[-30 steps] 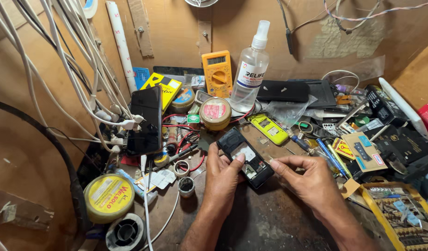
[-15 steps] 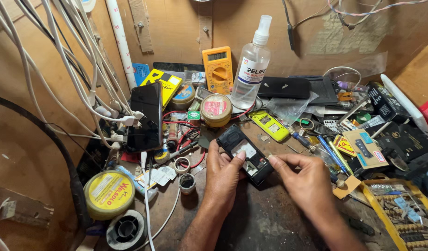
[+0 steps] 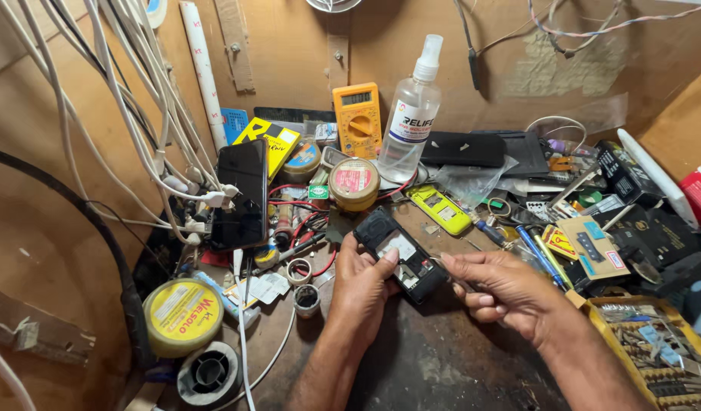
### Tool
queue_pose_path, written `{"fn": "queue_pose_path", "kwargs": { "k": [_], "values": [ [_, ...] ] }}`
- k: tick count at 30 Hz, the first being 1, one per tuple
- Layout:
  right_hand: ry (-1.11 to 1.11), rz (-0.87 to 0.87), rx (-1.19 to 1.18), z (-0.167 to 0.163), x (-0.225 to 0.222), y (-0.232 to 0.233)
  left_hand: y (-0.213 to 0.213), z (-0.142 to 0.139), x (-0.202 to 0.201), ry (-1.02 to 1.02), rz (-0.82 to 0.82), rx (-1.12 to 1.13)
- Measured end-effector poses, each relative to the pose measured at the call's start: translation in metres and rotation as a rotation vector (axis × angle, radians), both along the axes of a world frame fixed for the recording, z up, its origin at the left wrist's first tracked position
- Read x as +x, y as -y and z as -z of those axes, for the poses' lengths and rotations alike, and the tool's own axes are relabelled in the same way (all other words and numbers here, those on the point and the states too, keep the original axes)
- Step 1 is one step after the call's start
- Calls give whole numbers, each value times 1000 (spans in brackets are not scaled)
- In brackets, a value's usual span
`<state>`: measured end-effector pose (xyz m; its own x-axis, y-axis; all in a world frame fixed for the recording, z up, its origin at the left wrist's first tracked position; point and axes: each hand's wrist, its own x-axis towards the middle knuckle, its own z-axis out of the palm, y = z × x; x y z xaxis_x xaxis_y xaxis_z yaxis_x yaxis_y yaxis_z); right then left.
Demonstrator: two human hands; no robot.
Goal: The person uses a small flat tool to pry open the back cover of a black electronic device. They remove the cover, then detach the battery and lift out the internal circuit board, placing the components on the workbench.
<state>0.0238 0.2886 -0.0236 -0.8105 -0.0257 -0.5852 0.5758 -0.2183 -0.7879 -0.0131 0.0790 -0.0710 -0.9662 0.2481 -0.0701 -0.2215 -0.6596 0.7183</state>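
Observation:
A small black phone (image 3: 402,253) with its back cover off lies tilted on the dark workbench, its inner parts showing. My left hand (image 3: 363,288) grips its left side, the thumb resting on the open back. My right hand (image 3: 504,291) is at the phone's lower right end, fingers pinched around a thin metal tool whose tip touches the phone. A yellow-green phone cover (image 3: 439,208) lies just behind.
A clear spray bottle (image 3: 411,114) and an orange multimeter (image 3: 357,119) stand at the back wall. A black smartphone (image 3: 241,194) leans among white cables at left. A yellow tin (image 3: 182,315), a round solder tin (image 3: 354,183) and a screwdriver-bit box (image 3: 655,350) crowd the bench.
The view has shifted slightly. Both hands stay on the phone, with only small finger movements at its lower end.

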Motion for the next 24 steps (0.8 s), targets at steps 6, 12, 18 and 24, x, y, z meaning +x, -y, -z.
{"fn": "queue_pose_path", "kwargs": {
  "k": [6,12,18,24],
  "values": [
    [21,-83,-90,0,-4,-6,1,0,0,-21,17,9],
    [-26,-71,94,-3,-6,-1,1,2,-1,10,11,-20],
    [-829,51,954,7,21,35,-2,8,0,-35,-46,-11],
    [-185,191,145,-9,17,15,-1,12,-3,-46,-74,-23]
  ]
}}
